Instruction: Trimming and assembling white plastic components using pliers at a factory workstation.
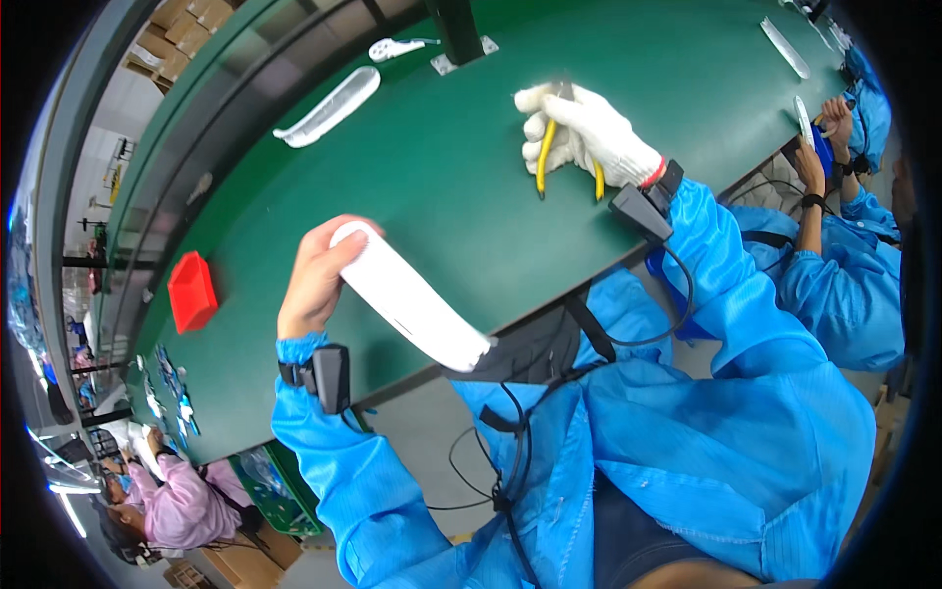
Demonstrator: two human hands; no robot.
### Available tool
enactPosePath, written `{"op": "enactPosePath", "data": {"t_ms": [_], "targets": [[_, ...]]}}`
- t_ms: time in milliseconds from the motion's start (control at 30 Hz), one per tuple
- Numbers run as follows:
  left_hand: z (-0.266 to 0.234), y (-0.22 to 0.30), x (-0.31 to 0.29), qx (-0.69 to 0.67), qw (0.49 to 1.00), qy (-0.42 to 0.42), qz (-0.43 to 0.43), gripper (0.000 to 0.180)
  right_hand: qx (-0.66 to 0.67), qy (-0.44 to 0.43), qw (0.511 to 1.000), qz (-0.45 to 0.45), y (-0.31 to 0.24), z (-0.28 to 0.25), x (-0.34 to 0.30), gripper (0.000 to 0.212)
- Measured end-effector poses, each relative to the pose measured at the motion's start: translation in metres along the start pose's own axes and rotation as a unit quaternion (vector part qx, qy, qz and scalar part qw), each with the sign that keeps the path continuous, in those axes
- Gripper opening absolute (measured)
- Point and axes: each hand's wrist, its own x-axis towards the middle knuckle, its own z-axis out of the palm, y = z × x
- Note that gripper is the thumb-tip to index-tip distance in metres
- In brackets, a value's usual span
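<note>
pinching white strip point(412, 296) at far end, l fingers point(345, 253); r fingers point(535, 101) curled rnd pliers point(546, 159).

You've got a red bin point(192, 294) mid-left, cardboard boxes point(184, 34) upper left, green crate point(302, 493) lower left, pink-clad co-worker point(191, 506) just beside it, blue-clad co-worker point(844, 299) at right edge.
</note>
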Motion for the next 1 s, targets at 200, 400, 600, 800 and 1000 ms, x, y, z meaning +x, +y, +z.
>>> {"op": "enactPosePath", "data": {"t_ms": [200, 400, 600, 800, 1000], "targets": [[0.065, -0.02, 0.029, 0.251, 0.963, 0.032, 0.091, 0.02, 0.036, -0.031, 0.999, 0.022, 0.02, 0.03, -0.024, 0.03], [0.093, -0.03, 0.032, 0.368, 0.875, 0.188, 0.254, 0.023, -0.007, 0.052, 0.998, -0.037, 0.0, 0.104, -0.052, 0.031], [0.127, -0.019, -0.05, 0.171, 0.92, 0.302, 0.183, 0.014, -0.125, 0.014, 0.989, -0.079, 0.005, 0.151, -0.045, 0.027], [0.196, -0.05, -0.129, 0.106, 0.953, 0.278, 0.061, 0.011, -0.191, -0.003, 0.98, -0.055, 0.036, 0.166, -0.021, 0.025], [0.214, -0.096, -0.112, -0.12, 0.97, 0.202, 0.065, 0.026, -0.206, -0.004, 0.978, -0.029, 0.038, 0.163, -0.032, 0.026]]}}
